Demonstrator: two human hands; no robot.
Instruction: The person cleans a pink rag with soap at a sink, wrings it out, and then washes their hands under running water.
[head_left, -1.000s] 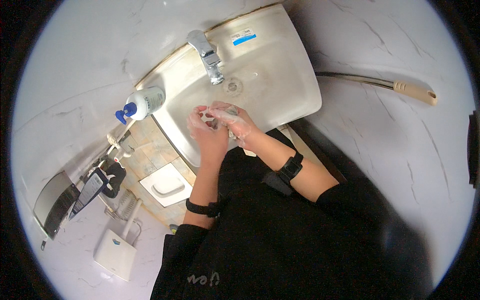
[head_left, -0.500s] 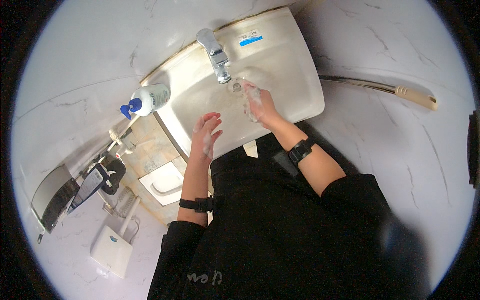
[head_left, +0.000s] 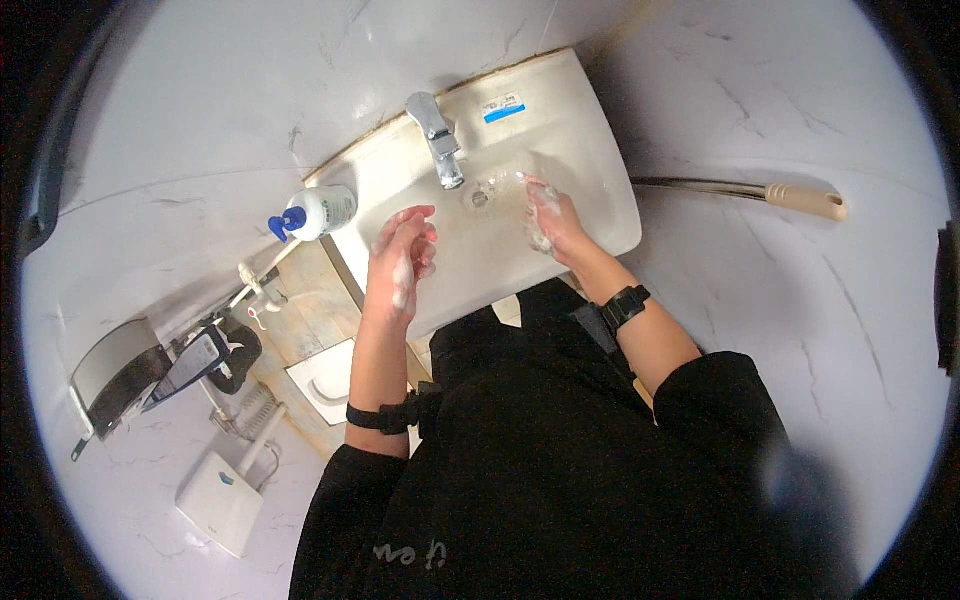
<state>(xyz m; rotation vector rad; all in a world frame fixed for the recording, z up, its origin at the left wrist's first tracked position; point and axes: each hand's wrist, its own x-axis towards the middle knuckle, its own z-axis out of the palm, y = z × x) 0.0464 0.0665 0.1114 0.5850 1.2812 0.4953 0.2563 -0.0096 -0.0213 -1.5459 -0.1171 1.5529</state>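
Sink (head_left: 465,265) glossy ceramic, tap (head_left: 442,143) shiny metal. Soap bottle (head_left: 328,212) smooth plastic, shirt (head_left: 560,480) matt cloth. Wall (head_left: 775,300) smooth, slightly glossy.

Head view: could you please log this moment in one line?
left hand: foamy, grip open; right hand: foamy, grip unclear; both over basin; pump bottle: left of faucet

A blue and white sticker (head_left: 504,108) sits at the back of the white sink (head_left: 602,150), a printed label (head_left: 342,207) is on the white pump bottle (head_left: 314,215), and pale letters (head_left: 407,554) are on the black shirt (head_left: 550,480), but none of this writing is clearly readable.
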